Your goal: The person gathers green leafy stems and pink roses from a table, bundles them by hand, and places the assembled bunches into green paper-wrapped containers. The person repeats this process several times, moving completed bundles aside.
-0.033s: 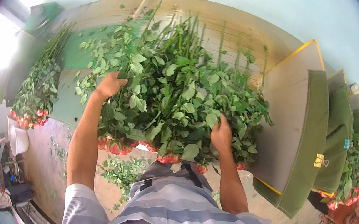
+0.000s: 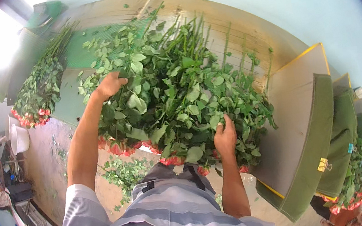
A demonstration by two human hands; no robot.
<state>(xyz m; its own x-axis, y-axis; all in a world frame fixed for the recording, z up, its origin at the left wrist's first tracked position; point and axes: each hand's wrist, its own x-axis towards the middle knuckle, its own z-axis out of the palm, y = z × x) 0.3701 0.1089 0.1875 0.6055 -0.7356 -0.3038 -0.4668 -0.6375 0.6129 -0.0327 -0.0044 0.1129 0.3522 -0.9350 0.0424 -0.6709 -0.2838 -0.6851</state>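
Note:
A broad heap of cut roses (image 2: 173,91) lies across the work table in front of me. Its leafy green stems point away and its pink-red blooms (image 2: 171,161) hang toward my body at the near edge. My left hand (image 2: 111,84) is at the heap's left side, fingers curled closed among the leaves. At the right side, my right hand (image 2: 225,138) is closed on leafy rose stems, with thumb and forefinger showing. Leaves hide exactly which stems either hand grips.
Another rose bunch (image 2: 41,86) lies at the table's left end by green mesh (image 2: 88,47). Yellow-edged boards with green fabric (image 2: 310,159) and clips stand at right, with more roses (image 2: 355,181) beyond. Fallen leaves (image 2: 127,171) litter the floor. A white bucket (image 2: 20,139) stands left.

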